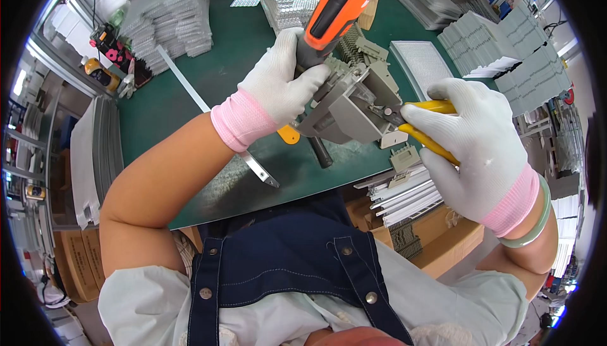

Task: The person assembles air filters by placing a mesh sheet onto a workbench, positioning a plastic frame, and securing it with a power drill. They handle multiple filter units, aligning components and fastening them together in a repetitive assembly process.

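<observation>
My left hand [278, 83], in a white glove with a pink cuff, is closed round the grey neck of an orange-and-black handled tool [341, 7]. Below and to its right is a grey angular bracket-like piece [354, 109]; whether it joins the tool I cannot tell. My right hand [474, 140], gloved alike, grips yellow-handled pliers [436, 107], their jaws against the grey piece's right side. Several small grey clips [373, 49] lie behind it. A rounded yellow end [289, 134] and a dark rod [320, 152] show below my left hand.
A long metal strip [183, 80] lies slantwise on the green table [234, 36]. Stacked clear-wrapped panels [171, 23] stand at the back left, pale grey stacks [480, 45] at the right. An open cardboard box [452, 248] and white strips [408, 191] sit below the front edge.
</observation>
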A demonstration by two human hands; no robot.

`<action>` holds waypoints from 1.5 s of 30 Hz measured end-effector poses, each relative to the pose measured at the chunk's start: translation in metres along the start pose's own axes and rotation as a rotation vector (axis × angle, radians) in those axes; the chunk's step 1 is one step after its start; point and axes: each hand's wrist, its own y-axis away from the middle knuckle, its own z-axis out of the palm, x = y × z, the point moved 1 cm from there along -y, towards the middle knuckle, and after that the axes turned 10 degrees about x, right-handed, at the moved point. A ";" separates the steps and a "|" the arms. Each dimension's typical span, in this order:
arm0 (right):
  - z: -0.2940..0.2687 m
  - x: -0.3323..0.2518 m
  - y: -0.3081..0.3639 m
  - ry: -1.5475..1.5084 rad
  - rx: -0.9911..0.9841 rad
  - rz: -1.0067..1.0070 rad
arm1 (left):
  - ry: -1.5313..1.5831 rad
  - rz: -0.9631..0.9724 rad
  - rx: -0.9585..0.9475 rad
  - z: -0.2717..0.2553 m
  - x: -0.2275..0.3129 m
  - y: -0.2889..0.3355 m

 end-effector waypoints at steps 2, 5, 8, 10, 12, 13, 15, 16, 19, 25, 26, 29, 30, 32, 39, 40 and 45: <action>0.001 -0.001 -0.004 -0.017 -0.009 0.004 | 0.006 0.027 0.042 -0.001 -0.001 0.002; 0.006 -0.003 -0.004 -0.075 -0.037 0.058 | 0.010 -0.088 -0.004 -0.004 0.010 0.001; 0.012 -0.003 -0.001 -0.133 -0.052 0.083 | -0.033 -0.043 0.022 -0.004 0.006 0.001; 0.013 0.001 0.002 -0.173 -0.033 0.052 | 0.024 -0.029 0.006 -0.004 0.003 0.001; 0.009 -0.001 0.004 0.020 0.061 -0.037 | 0.038 0.006 0.004 -0.005 -0.004 0.002; 0.008 0.000 0.005 0.032 0.091 -0.050 | 0.023 0.033 0.009 -0.005 -0.012 0.000; 0.006 0.008 0.008 -0.023 0.132 -0.034 | 0.013 0.017 -0.007 -0.006 -0.013 0.000; 0.006 0.012 0.009 -0.092 0.143 -0.005 | 0.018 -0.025 -0.029 -0.007 -0.007 0.000; 0.010 0.016 0.011 -0.181 0.143 0.027 | 0.014 -0.015 -0.050 -0.005 -0.009 0.002; 0.010 0.018 0.006 -0.177 0.024 -0.021 | 0.089 -0.038 -0.061 -0.004 -0.007 0.003; 0.009 0.019 0.006 -0.188 0.036 -0.015 | 0.089 0.003 -0.046 -0.004 -0.009 0.003; 0.009 0.023 0.010 -0.242 0.085 0.026 | 0.128 -0.027 -0.083 -0.004 -0.012 0.003; 0.012 0.026 0.012 -0.275 0.116 0.046 | 0.147 -0.008 -0.080 -0.003 -0.013 0.003; 0.014 0.032 0.019 -0.325 0.142 0.111 | 0.187 0.030 -0.076 -0.002 -0.014 0.004; 0.145 0.022 0.074 -0.338 -0.051 0.366 | 0.322 0.064 -0.060 -0.001 -0.012 0.004; 0.172 0.006 0.075 -0.301 -0.153 0.474 | 0.328 0.016 -0.081 -0.001 -0.007 0.004; 0.257 -0.034 0.063 -0.105 0.246 0.510 | 0.352 -0.034 -0.091 -0.003 -0.012 0.000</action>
